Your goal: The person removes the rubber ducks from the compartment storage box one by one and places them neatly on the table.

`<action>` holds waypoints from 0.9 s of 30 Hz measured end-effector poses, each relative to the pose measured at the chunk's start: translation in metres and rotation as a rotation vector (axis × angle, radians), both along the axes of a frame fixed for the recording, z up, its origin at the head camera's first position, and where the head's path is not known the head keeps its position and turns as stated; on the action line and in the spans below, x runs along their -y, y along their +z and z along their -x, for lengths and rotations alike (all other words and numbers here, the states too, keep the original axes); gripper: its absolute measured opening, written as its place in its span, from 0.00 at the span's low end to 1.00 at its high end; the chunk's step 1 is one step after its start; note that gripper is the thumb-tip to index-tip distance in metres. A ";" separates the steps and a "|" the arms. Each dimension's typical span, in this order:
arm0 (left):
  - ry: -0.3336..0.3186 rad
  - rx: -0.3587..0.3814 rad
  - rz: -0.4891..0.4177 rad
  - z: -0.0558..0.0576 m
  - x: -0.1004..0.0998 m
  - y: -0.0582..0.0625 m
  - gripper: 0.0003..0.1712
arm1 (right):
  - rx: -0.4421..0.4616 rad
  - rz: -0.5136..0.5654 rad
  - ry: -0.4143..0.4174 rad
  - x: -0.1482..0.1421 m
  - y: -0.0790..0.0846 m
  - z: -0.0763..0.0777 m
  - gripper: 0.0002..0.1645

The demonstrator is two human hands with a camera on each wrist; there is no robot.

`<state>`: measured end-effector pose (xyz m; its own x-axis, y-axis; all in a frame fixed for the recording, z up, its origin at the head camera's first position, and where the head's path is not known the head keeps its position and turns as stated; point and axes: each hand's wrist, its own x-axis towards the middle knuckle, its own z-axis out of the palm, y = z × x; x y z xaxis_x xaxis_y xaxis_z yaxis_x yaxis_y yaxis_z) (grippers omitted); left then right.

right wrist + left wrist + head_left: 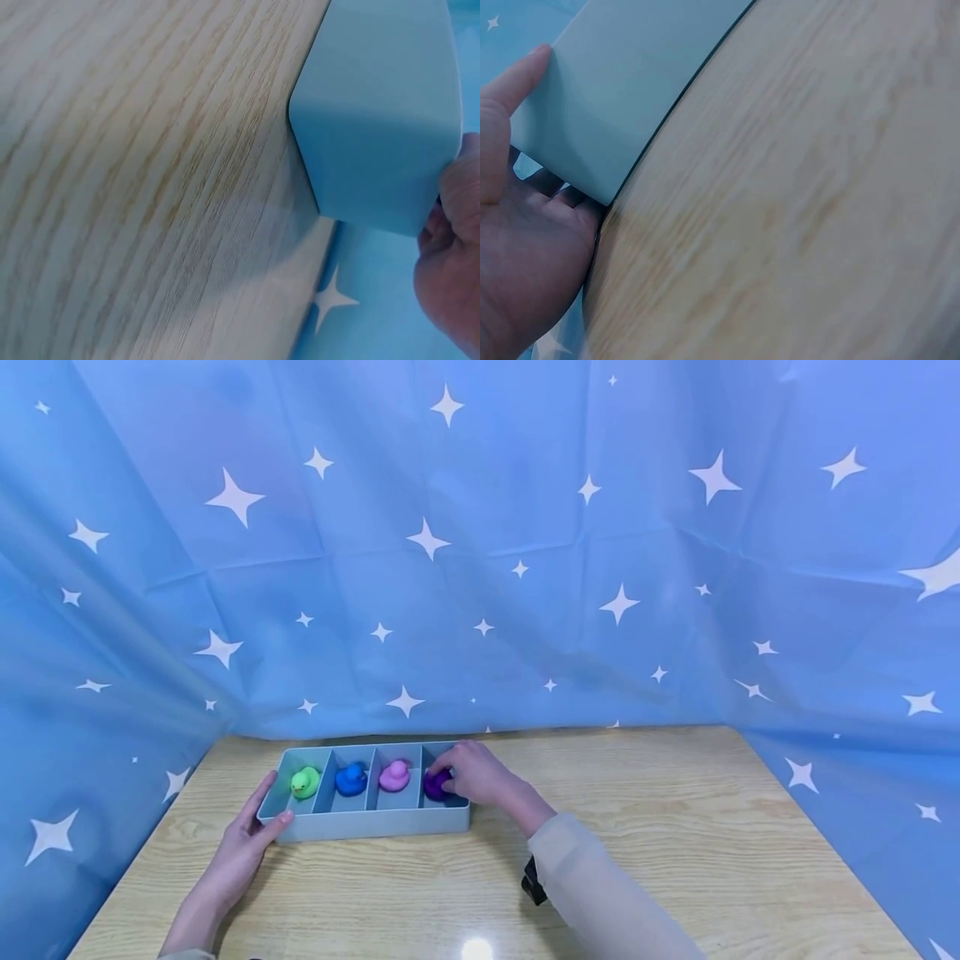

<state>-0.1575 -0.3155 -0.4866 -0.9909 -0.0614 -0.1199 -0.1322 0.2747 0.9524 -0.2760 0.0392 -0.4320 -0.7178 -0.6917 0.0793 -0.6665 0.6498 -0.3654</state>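
A grey-blue divided tray (pixel 363 827) stands near the back left of the table. From left to right its compartments hold a green toy duck (pixel 304 782), a blue toy duck (pixel 351 780), a pink toy duck (pixel 394 776) and a purple toy duck (pixel 437 785). My left hand (pixel 238 852) holds the tray's left end, thumb against the front wall and fingers along the side. Reaching over the right end, my right hand (pixel 480 774) pinches the purple duck inside the rightmost compartment and partly covers it. The right wrist view shows only the tray's outside and part of that hand.
The wooden table (pixel 637 827) extends to the right of the tray and in front of it. Behind and at both sides hangs a blue cloth (pixel 525 610) with white stars. A black device (pixel 533 883) sits at my right wrist.
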 end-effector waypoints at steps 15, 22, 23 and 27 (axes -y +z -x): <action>-0.014 0.022 0.031 0.002 0.000 0.002 0.50 | 0.090 0.178 -0.062 -0.004 0.007 -0.002 0.16; -0.016 0.016 0.055 0.001 -0.002 0.003 0.53 | 0.118 0.298 -0.153 -0.011 0.018 -0.010 0.15; -0.016 0.016 0.058 0.002 -0.003 0.003 0.54 | 0.121 0.320 -0.166 -0.012 0.020 -0.011 0.15; -0.017 0.009 0.057 0.001 -0.004 0.002 0.55 | 0.139 0.418 -0.179 -0.021 0.028 -0.018 0.15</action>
